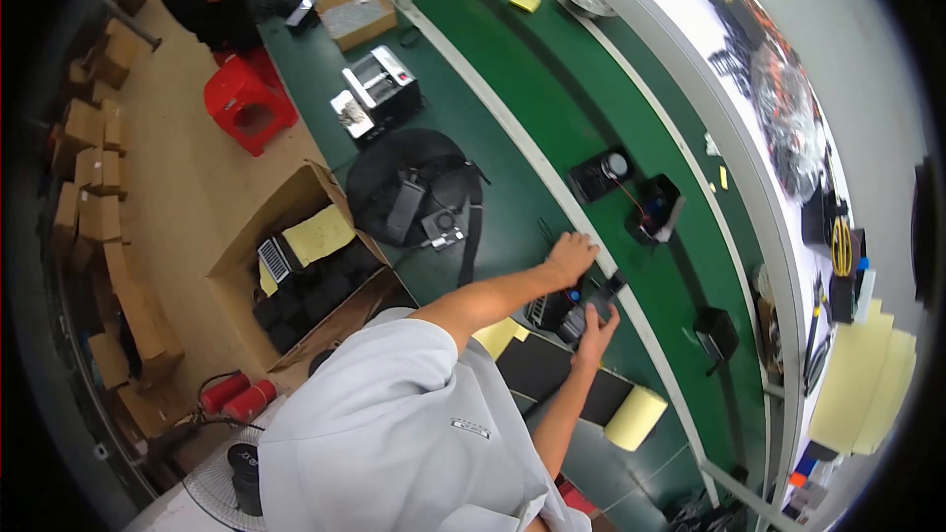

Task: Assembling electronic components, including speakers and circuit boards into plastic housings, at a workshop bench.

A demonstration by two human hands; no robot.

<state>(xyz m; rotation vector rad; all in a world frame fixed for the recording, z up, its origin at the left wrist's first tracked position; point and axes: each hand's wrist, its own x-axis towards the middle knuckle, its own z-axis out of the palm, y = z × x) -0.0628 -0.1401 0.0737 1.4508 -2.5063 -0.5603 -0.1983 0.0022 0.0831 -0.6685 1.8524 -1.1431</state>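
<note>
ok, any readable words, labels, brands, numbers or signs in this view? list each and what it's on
None I can read out.
Pale shirt patch: dark-edged, print too small.
Black fan hub: small pale mark, too small.
Black device at the right hand: too blurred to tell any marking.
Yellow sheets, right: no writing visible.
</note>
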